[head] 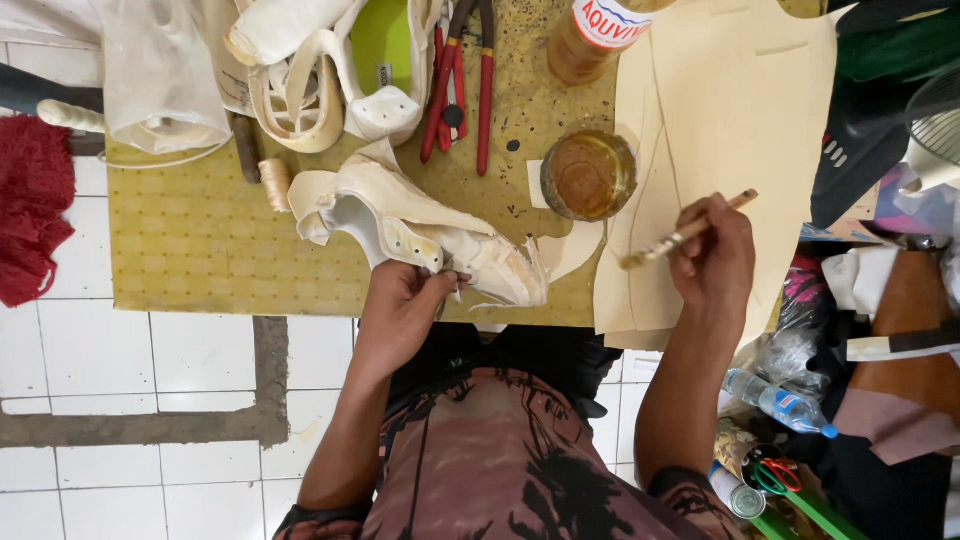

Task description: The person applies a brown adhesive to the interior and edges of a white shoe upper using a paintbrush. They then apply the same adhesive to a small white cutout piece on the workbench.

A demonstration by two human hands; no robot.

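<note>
A cream shoe upper (430, 235) was clamped in the grip of the left hand (405, 300) at the near edge of the bench (200, 240), its toe end turned toward the right. A thin wooden-handled brush (680, 236) was pinched in the closed grip of the right hand (715, 260), the bristles resting over a sheet of pale card (740, 110) that overhung the bench's right side. Between the two hands, just beyond the shoe upper, an open round tin of amber glue (589, 175) was set. Behind it a plastic bottle (600, 35) with a white label printed in blue and red was seen, partly cut off by the frame. Red-handled pliers (462, 85) were laid beside a second unfinished shoe (340, 70) with a green insole. A clear plastic bag (160, 75) was placed at the far left, and a red cloth (35, 215) was left on the tiled floor (150, 360). A small water bottle (778, 402) with a blue cap was lodged among clutter at the right.
</note>
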